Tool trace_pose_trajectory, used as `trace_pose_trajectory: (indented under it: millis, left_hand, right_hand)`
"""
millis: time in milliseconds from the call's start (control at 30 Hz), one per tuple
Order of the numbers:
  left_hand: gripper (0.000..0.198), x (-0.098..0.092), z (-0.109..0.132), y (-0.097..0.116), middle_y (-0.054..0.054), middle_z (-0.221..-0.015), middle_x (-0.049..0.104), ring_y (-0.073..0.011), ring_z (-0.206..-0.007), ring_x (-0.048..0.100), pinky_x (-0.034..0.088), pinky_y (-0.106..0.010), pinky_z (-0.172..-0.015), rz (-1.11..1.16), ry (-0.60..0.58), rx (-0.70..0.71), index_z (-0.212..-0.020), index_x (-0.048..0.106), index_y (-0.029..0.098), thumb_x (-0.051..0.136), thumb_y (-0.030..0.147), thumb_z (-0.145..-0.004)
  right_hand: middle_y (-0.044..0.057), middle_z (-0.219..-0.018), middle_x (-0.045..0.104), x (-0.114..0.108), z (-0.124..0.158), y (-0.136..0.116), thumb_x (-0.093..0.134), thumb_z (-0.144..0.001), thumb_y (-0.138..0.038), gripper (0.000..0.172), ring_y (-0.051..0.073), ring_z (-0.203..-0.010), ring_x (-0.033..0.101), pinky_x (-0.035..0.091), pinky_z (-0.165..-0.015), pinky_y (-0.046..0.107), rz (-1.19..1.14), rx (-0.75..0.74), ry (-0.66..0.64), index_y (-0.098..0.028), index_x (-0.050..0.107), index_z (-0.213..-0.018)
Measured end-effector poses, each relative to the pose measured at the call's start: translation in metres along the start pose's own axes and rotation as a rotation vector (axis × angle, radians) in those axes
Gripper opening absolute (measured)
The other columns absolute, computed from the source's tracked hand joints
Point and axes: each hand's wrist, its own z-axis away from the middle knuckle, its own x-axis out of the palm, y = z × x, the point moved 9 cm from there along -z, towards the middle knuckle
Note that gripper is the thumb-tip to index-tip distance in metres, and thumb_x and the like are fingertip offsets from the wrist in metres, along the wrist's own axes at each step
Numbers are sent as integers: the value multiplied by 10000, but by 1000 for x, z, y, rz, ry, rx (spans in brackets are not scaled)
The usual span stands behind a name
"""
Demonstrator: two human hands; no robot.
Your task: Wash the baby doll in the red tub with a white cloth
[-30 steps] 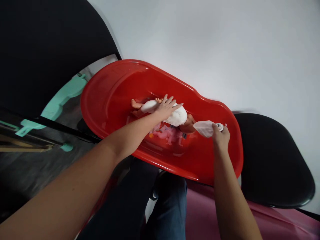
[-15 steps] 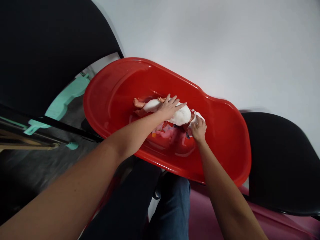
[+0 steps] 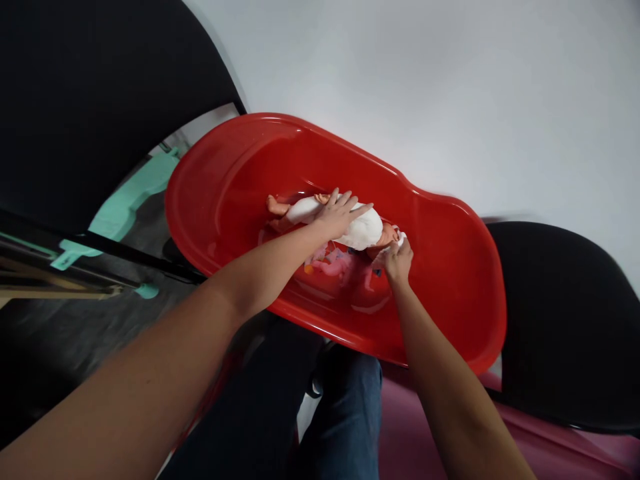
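From my remote feed I see a bare, smooth left forearm (image 3: 175, 353) filling the lower left of the frame, marked by one small dark spot (image 3: 149, 382), and a bare, slender right forearm (image 3: 445, 377) at lower right. The ungloved left hand (image 3: 339, 217) has slim fingers; the ungloved right hand (image 3: 399, 262) looks small. At bottom centre I make out a mid-blue, faded denim right trouser leg (image 3: 347, 413) and a shadowed, near-navy left trouser leg (image 3: 247, 403).

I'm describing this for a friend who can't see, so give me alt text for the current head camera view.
A person's left hand lies across a white-clothed doll in a red tub, while the right hand holds a pale cloth at the doll's head. A black seat is right of the tub.
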Motion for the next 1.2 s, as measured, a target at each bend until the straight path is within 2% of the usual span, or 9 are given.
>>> trace_pose_trajectory:
  millis: [133,300,467,533,600,733,933,1067,1200]
  left_hand:
    - [899,-6,3,0,-146,-1766,348,-391,-1672,240,112,-643,-1371,8,4,-12,-1813,210,298,623,234,-1017]
    - [911,-9,5,2,-165,-1754,354,-391,-1663,253,120,-640,-1369,12,1,-15,-1814,210,277,609,196,-999]
    - [949,-4,2,-1,-150,-1755,358,-388,-1661,245,103,-636,-1371,29,6,-32,-1815,197,295,617,176,-973]
    - [966,-4,1,-2,-152,-1756,356,-396,-1658,243,103,-636,-1369,31,4,-37,-1814,196,294,655,206,-968]
    - [976,-4,1,-3,-159,-1752,360,-403,-1652,252,105,-633,-1367,31,-3,-43,-1813,196,287,683,238,-969]
    - [962,-7,3,-3,-164,-1757,351,-404,-1653,256,124,-625,-1363,22,-15,-59,-1813,199,288,669,214,-976]
    - [1006,-4,2,-3,-178,-1761,336,-418,-1654,242,118,-634,-1362,22,-17,-60,-1816,182,274,721,298,-967]
    - [1009,-1,1,-6,-176,-1753,339,-408,-1651,251,138,-625,-1359,7,0,-53,-1817,172,282,719,295,-969]
    - [1001,0,0,-6,-182,-1739,355,-418,-1640,264,144,-625,-1355,12,13,-48,-1815,181,280,728,332,-978]
  right_hand:
    - [293,-1656,398,1,8,-31,344,-1037,-386,747,366,-1546,397,283,-1322,541,148,-79,5,3,433,-1668]
    - [235,-1697,369,6,10,-42,347,-999,-309,712,332,-1605,335,241,-1345,557,154,-183,-45,-68,444,-1662]
    - [265,-1626,408,-9,10,-12,442,-983,-317,758,345,-1497,470,350,-1304,541,-58,187,7,-83,411,-1703]
    - [266,-1537,468,-13,15,-1,513,-957,-301,749,350,-1347,577,411,-1256,555,-138,367,17,-117,496,-1683]
    - [262,-1386,559,-18,16,-1,509,-940,-250,678,337,-1186,630,451,-1206,572,-165,420,50,-88,618,-1590]
    - [267,-1216,610,-29,13,-21,480,-924,-171,551,323,-1081,611,466,-1162,528,-23,277,100,22,761,-1356]
    - [250,-1250,625,-23,16,-48,535,-982,-307,469,312,-1140,610,482,-1146,475,-30,68,80,-7,801,-1225]
    - [223,-1423,617,1,18,-71,441,-1038,-369,548,326,-1340,543,394,-1255,495,4,-232,-50,-64,765,-1359]
    - [205,-1704,376,10,17,-55,546,-1007,-424,674,380,-1570,328,226,-1337,565,149,-216,-58,-115,598,-1604]
